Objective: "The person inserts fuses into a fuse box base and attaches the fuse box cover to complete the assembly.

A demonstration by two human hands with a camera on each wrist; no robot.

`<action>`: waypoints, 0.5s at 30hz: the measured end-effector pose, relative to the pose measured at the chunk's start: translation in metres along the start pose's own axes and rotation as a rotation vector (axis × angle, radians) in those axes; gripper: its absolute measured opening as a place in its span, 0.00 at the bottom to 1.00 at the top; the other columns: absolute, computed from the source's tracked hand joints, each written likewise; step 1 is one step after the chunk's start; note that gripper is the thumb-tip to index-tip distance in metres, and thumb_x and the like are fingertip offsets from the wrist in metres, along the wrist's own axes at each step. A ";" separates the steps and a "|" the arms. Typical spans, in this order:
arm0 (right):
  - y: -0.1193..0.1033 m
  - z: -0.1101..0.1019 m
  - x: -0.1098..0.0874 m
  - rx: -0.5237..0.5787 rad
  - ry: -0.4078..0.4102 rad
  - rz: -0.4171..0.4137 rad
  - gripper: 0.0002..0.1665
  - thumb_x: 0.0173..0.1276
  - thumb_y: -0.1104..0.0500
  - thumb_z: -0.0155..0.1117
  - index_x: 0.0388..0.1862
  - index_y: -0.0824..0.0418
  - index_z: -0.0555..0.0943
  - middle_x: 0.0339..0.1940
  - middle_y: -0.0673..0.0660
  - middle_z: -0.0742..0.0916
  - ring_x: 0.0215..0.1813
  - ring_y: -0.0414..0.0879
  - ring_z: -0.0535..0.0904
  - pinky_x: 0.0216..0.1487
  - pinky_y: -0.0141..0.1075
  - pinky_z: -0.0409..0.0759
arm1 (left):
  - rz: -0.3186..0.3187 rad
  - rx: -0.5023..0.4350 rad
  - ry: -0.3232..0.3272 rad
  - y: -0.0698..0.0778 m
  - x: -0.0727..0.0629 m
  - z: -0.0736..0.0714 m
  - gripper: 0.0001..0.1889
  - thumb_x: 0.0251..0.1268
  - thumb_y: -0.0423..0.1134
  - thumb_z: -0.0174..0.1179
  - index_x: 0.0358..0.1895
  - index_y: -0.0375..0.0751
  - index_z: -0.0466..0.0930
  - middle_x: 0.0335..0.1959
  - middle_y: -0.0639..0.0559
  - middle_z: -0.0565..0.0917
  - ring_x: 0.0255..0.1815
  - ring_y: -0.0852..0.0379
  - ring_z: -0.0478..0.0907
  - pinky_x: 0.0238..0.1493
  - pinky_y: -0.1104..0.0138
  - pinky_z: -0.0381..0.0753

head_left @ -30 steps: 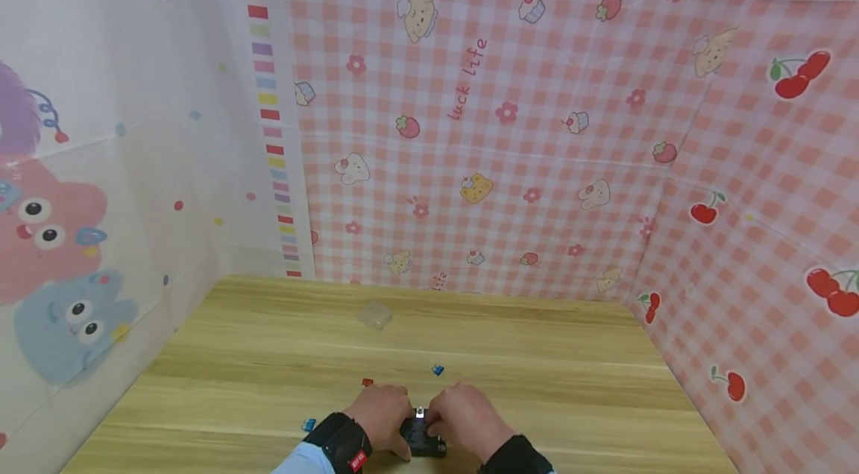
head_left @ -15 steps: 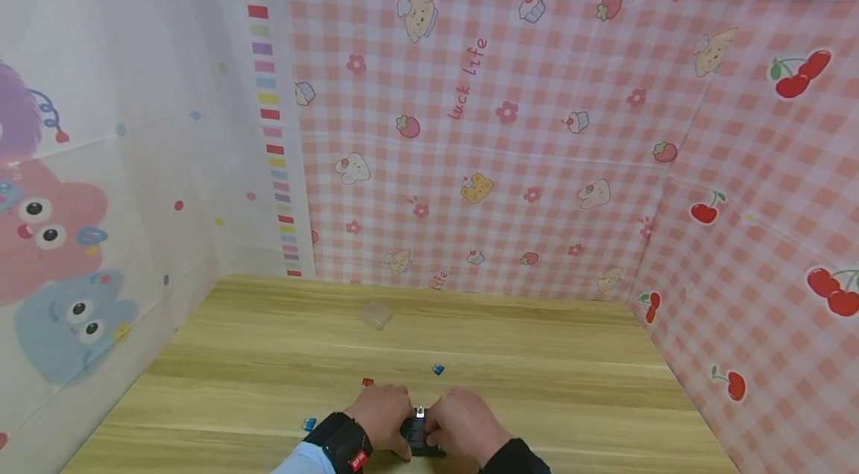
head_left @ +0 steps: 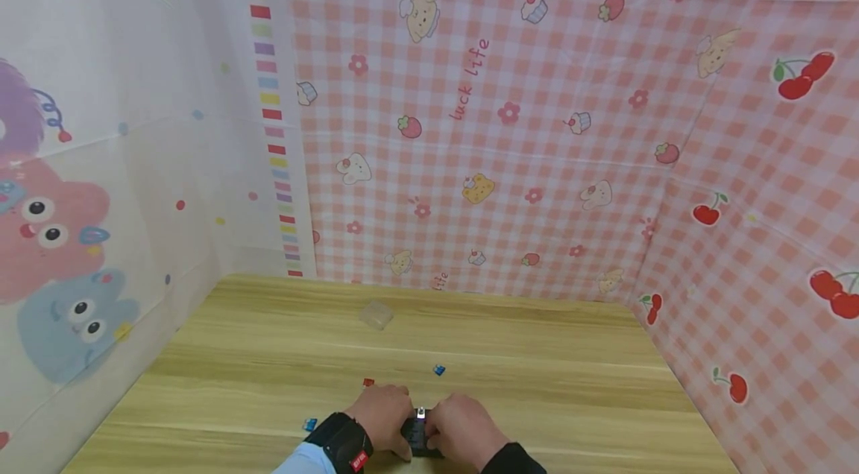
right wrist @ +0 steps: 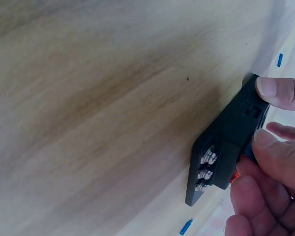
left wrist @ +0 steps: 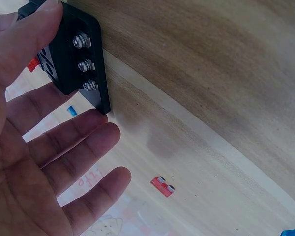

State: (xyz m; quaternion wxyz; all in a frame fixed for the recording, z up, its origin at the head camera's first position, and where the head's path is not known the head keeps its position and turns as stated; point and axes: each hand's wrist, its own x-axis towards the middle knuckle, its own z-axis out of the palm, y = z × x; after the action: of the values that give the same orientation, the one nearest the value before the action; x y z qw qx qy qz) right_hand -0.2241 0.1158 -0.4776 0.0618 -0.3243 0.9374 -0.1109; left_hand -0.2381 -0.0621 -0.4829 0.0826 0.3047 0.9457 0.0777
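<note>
Both hands meet over a small black block (head_left: 419, 438) at the table's near edge. In the left wrist view the block (left wrist: 76, 64) shows three screw heads. My left hand (head_left: 381, 414) holds it with the thumb (left wrist: 24, 44) on one face and a fingertip (left wrist: 105, 132) at its lower corner, while the other fingers lie spread. My right hand (head_left: 464, 427) pinches the block (right wrist: 226, 147) between the thumb (right wrist: 280, 92) and curled fingers (right wrist: 280, 157). A bit of red shows under those fingers.
Small coloured pieces lie on the wooden table (head_left: 537, 377): a red one (head_left: 367, 382), a blue one (head_left: 439, 370) and another blue one (head_left: 309, 425). A clear plastic box (head_left: 374, 315) sits further back. Patterned cloth walls close in the left, back and right sides.
Both hands stay on the black block. The right hand has crept slightly left and nearer the left hand. The loose pieces have not moved.
</note>
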 end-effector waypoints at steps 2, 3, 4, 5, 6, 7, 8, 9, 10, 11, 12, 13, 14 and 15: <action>-0.001 0.000 0.000 -0.003 0.002 0.000 0.05 0.57 0.60 0.76 0.24 0.51 0.89 0.19 0.36 0.81 0.25 0.30 0.71 0.33 0.28 0.72 | -0.007 -0.005 -0.007 0.000 0.000 -0.001 0.16 0.41 0.52 0.79 0.30 0.48 0.88 0.26 0.60 0.73 0.25 0.64 0.67 0.28 0.68 0.68; -0.001 0.000 0.000 -0.009 0.005 -0.002 0.05 0.57 0.60 0.76 0.24 0.51 0.89 0.19 0.36 0.80 0.25 0.30 0.71 0.33 0.28 0.71 | -0.012 -0.010 -0.011 0.000 0.000 -0.001 0.16 0.41 0.52 0.79 0.31 0.48 0.88 0.26 0.60 0.72 0.26 0.64 0.67 0.29 0.68 0.68; -0.002 0.000 -0.001 -0.017 0.007 -0.004 0.05 0.57 0.60 0.76 0.24 0.51 0.89 0.19 0.36 0.80 0.25 0.30 0.71 0.33 0.28 0.71 | -0.013 -0.013 -0.014 0.000 0.000 -0.001 0.16 0.41 0.52 0.79 0.31 0.48 0.88 0.26 0.60 0.72 0.26 0.64 0.67 0.29 0.68 0.68; -0.003 0.000 -0.001 -0.026 0.012 -0.010 0.05 0.57 0.60 0.76 0.24 0.51 0.89 0.19 0.36 0.80 0.25 0.30 0.71 0.33 0.28 0.71 | -0.013 -0.018 -0.015 0.000 0.000 -0.001 0.16 0.41 0.51 0.79 0.31 0.47 0.88 0.26 0.61 0.72 0.26 0.64 0.67 0.29 0.68 0.68; -0.004 -0.001 -0.001 -0.033 0.016 -0.015 0.05 0.57 0.60 0.76 0.24 0.51 0.89 0.19 0.36 0.80 0.25 0.30 0.71 0.32 0.28 0.71 | -0.010 -0.021 -0.015 0.001 0.000 -0.001 0.16 0.42 0.51 0.79 0.31 0.47 0.88 0.26 0.61 0.72 0.26 0.64 0.67 0.29 0.68 0.68; -0.004 -0.001 -0.002 -0.041 0.020 -0.020 0.05 0.57 0.60 0.76 0.23 0.51 0.89 0.19 0.36 0.80 0.25 0.31 0.70 0.32 0.28 0.70 | -0.008 -0.023 -0.015 0.001 0.000 -0.001 0.16 0.42 0.51 0.79 0.31 0.47 0.88 0.26 0.61 0.72 0.26 0.64 0.67 0.29 0.68 0.68; -0.005 -0.001 -0.002 -0.051 0.027 -0.027 0.05 0.57 0.60 0.76 0.23 0.51 0.89 0.19 0.36 0.80 0.26 0.31 0.70 0.32 0.28 0.70 | -0.004 -0.026 -0.013 0.001 0.000 -0.001 0.16 0.41 0.51 0.79 0.31 0.47 0.88 0.26 0.61 0.72 0.26 0.64 0.67 0.28 0.68 0.68; -0.005 -0.002 -0.002 -0.057 0.031 -0.031 0.05 0.56 0.60 0.76 0.23 0.51 0.89 0.19 0.37 0.81 0.26 0.31 0.70 0.32 0.28 0.69 | -0.002 -0.028 -0.013 0.001 0.000 -0.001 0.16 0.42 0.51 0.79 0.31 0.47 0.88 0.26 0.61 0.72 0.26 0.64 0.67 0.28 0.68 0.68; -0.006 -0.002 -0.002 -0.059 0.035 -0.037 0.05 0.56 0.60 0.76 0.23 0.51 0.89 0.19 0.37 0.81 0.26 0.31 0.70 0.31 0.28 0.69 | -0.003 -0.029 -0.012 0.001 0.000 -0.002 0.16 0.41 0.51 0.79 0.31 0.47 0.88 0.26 0.61 0.72 0.26 0.64 0.67 0.28 0.68 0.68; -0.006 -0.002 -0.003 -0.060 0.037 -0.040 0.05 0.56 0.60 0.76 0.23 0.50 0.89 0.19 0.36 0.81 0.26 0.31 0.71 0.31 0.28 0.69 | -0.006 -0.031 -0.013 0.001 0.000 -0.002 0.15 0.41 0.51 0.79 0.30 0.47 0.88 0.26 0.61 0.72 0.26 0.64 0.67 0.28 0.68 0.68; -0.006 -0.002 -0.003 -0.059 0.036 -0.040 0.06 0.56 0.60 0.76 0.23 0.50 0.89 0.19 0.36 0.80 0.26 0.31 0.70 0.31 0.28 0.69 | -0.011 -0.031 -0.012 0.001 0.000 -0.002 0.15 0.41 0.51 0.80 0.30 0.47 0.88 0.25 0.61 0.72 0.25 0.64 0.67 0.28 0.68 0.68; -0.006 -0.003 -0.002 -0.058 0.032 -0.040 0.06 0.56 0.60 0.75 0.23 0.50 0.89 0.19 0.36 0.80 0.26 0.31 0.70 0.31 0.28 0.69 | -0.017 -0.032 -0.014 0.001 0.001 -0.002 0.15 0.41 0.50 0.80 0.29 0.47 0.88 0.25 0.61 0.72 0.25 0.64 0.67 0.28 0.68 0.68; -0.006 -0.003 -0.002 -0.054 0.026 -0.039 0.06 0.57 0.60 0.75 0.23 0.50 0.89 0.19 0.35 0.80 0.26 0.30 0.70 0.32 0.28 0.69 | -0.023 -0.035 -0.015 0.001 0.000 -0.002 0.15 0.41 0.50 0.80 0.29 0.47 0.87 0.25 0.61 0.72 0.25 0.64 0.67 0.28 0.68 0.68; -0.006 -0.003 -0.002 -0.048 0.019 -0.035 0.06 0.57 0.60 0.75 0.23 0.50 0.89 0.19 0.35 0.80 0.26 0.30 0.70 0.32 0.28 0.69 | -0.029 -0.036 -0.017 0.001 0.000 -0.002 0.15 0.41 0.50 0.80 0.28 0.47 0.87 0.25 0.60 0.71 0.25 0.63 0.67 0.28 0.68 0.68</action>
State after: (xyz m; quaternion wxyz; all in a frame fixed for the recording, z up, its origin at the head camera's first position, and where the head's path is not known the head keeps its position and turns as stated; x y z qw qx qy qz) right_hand -0.2195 0.1125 -0.4729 0.0433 -0.3411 0.9345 -0.0923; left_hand -0.2381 -0.0611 -0.4811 0.0974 0.2902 0.9477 0.0907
